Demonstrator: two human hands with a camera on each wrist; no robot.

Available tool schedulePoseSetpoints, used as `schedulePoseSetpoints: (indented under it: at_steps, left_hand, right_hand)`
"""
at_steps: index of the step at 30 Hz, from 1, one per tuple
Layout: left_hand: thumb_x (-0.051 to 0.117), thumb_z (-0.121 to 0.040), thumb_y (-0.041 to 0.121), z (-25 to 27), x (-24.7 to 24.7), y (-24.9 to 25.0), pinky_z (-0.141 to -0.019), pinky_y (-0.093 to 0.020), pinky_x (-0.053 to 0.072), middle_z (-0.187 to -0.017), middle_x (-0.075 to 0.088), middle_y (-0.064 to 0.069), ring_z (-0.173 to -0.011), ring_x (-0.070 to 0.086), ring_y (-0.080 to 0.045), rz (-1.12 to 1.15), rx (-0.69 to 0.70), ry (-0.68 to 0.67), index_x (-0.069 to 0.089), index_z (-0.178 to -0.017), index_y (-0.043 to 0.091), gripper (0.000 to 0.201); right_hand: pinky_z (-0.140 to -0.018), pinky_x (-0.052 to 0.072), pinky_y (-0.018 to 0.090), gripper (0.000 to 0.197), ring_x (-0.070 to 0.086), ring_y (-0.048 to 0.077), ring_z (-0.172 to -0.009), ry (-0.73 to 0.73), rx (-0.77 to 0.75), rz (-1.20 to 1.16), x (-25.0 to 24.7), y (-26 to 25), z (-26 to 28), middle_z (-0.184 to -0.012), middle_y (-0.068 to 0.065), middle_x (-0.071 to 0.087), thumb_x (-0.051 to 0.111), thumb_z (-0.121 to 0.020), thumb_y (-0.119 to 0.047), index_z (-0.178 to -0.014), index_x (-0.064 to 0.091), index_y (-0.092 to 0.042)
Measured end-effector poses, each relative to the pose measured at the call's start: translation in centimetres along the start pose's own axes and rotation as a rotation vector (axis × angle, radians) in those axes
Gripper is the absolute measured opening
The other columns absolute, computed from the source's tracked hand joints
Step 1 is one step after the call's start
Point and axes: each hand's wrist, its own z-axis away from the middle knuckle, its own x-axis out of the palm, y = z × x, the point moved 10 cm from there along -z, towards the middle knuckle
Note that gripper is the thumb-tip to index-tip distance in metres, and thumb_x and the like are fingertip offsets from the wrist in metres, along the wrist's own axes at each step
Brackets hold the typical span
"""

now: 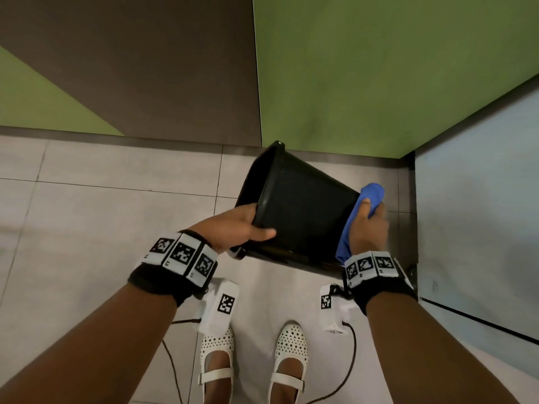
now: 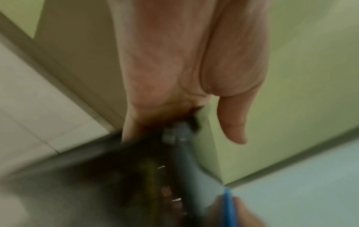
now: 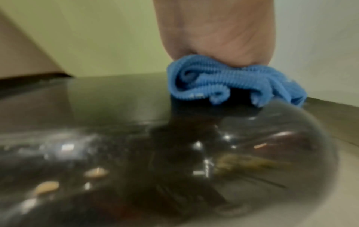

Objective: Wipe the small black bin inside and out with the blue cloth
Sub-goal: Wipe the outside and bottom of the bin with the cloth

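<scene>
Above floor tiles | glossy black bin [image 1: 303,211] tipped sideways | left hand [image 1: 233,225] grips rim | right hand [image 1: 368,228] clutches blue cloth [image 1: 372,195]

— What colours do the bin and the cloth show?
— The small bin [image 1: 303,217] is glossy black, the ribbed cloth [image 3: 229,81] bright blue.
— And the surroundings?
— The wall [image 1: 379,68] is green beside a dark brown panel [image 1: 145,59], and the floor tiles [image 1: 102,199] are pale grey. The wristbands [image 1: 180,255] carry black-and-white square codes; the perforated shoes [image 1: 217,342] are white.
</scene>
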Motion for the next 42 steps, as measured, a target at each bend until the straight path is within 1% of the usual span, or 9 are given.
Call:
schedulePoseSetpoints:
  at_steps: [4,8,13,16,21,26,31,35,42]
  left_hand:
    - [0.051,-0.088,0.049,-0.6,-1.3,3.1,-0.101,-0.04,0.046,-0.12,0.065,-0.002,-0.112,0.061,-0.022,0.219,0.035,0.232,0.055,-0.124,0.023,0.045]
    - [0.025,-0.097,0.052,-0.4,-2.6,4.8,-0.079,-0.009,0.042,-0.101,0.064,0.015,-0.093,0.056,0.008,0.105,0.143,0.429,0.06,-0.107,0.022,0.047]
    - [0.02,-0.098,0.048,0.3,-2.3,4.1,-0.087,-0.011,0.047,-0.11,0.066,0.007,-0.102,0.058,0.002,0.2,0.219,0.484,0.06,-0.116,0.019,0.053]
    - [0.024,-0.098,0.046,-0.1,-1.7,4.1,-0.102,-0.026,0.043,-0.115,0.066,0.003,-0.11,0.06,-0.009,0.192,0.245,0.549,0.062,-0.112,0.022,0.047]
    - [0.025,-0.099,0.042,0.1,-1.1,4.5,-0.091,-0.022,0.047,-0.106,0.068,-0.001,-0.099,0.062,-0.009,0.167,0.262,0.539,0.064,-0.107,0.02,0.045]
    - [0.032,-0.097,0.047,-0.3,-1.5,3.6,-0.095,-0.045,0.048,-0.099,0.068,-0.021,-0.089,0.061,-0.021,0.105,0.238,0.571,0.062,-0.099,-0.003,0.059]
    - [0.033,-0.092,0.057,0.4,-3.1,1.6,-0.088,-0.047,0.052,-0.093,0.061,-0.033,-0.088,0.062,-0.041,0.119,0.179,0.599,0.056,-0.095,-0.012,0.073]
    - [0.036,-0.086,0.064,0.7,-5.2,0.1,-0.075,-0.041,0.05,-0.083,0.054,-0.014,-0.076,0.052,-0.027,0.198,0.111,0.718,0.058,-0.087,-0.009,0.076]
    - [0.033,-0.091,0.06,2.0,-6.1,-5.2,-0.087,-0.046,0.052,-0.093,0.059,-0.016,-0.087,0.058,-0.027,0.374,-0.095,0.833,0.058,-0.08,0.012,0.056]
  right_hand:
    - [-0.098,0.04,0.045,0.051,0.048,0.038,-0.12,0.089,-0.038,-0.013,-0.4,-0.7,0.8,-0.134,0.023,0.045,0.029,-0.1,-0.039,-0.139,0.035,-0.008]
    - [-0.092,0.042,0.039,0.051,0.049,0.037,-0.117,0.17,-0.112,-0.014,-0.8,-2.0,1.6,-0.134,0.023,0.043,0.029,-0.101,-0.035,-0.141,0.033,-0.004]
    - [-0.115,0.018,0.043,0.053,0.025,0.042,-0.14,0.237,-0.416,0.115,-0.3,-6.6,5.0,-0.149,0.023,0.032,0.028,-0.098,-0.03,-0.142,0.035,-0.003]
    - [-0.117,0.001,0.039,0.057,0.008,0.033,-0.146,0.019,-0.635,0.145,3.6,-10.9,9.9,-0.156,0.01,0.022,0.018,-0.095,-0.037,-0.145,0.032,-0.013]
    - [-0.118,0.008,0.041,0.049,0.016,0.025,-0.145,-0.12,-0.754,0.182,5.7,-15.4,12.0,-0.152,0.005,0.034,0.025,-0.095,-0.03,-0.138,0.043,-0.016]
    - [-0.112,0.023,0.048,0.054,0.033,0.025,-0.138,-0.081,-0.672,0.374,4.7,-14.3,6.7,-0.135,0.009,0.054,0.017,-0.094,-0.04,-0.124,0.055,-0.016]
    - [-0.114,0.023,0.052,0.054,0.023,0.028,-0.143,-0.041,-0.371,0.377,1.6,-6.3,0.4,-0.146,0.009,0.042,0.011,-0.099,-0.04,-0.133,0.045,-0.015]
    - [-0.108,0.033,0.044,0.067,0.044,0.035,-0.127,-0.072,-0.029,0.127,1.5,0.2,0.7,-0.136,0.019,0.048,0.007,-0.097,-0.048,-0.132,0.044,-0.003]
    - [-0.117,0.007,0.045,0.051,0.006,0.031,-0.146,-0.106,-0.238,0.39,6.0,-2.0,6.3,-0.16,0.007,0.008,0.023,-0.102,-0.032,-0.149,0.018,-0.012]
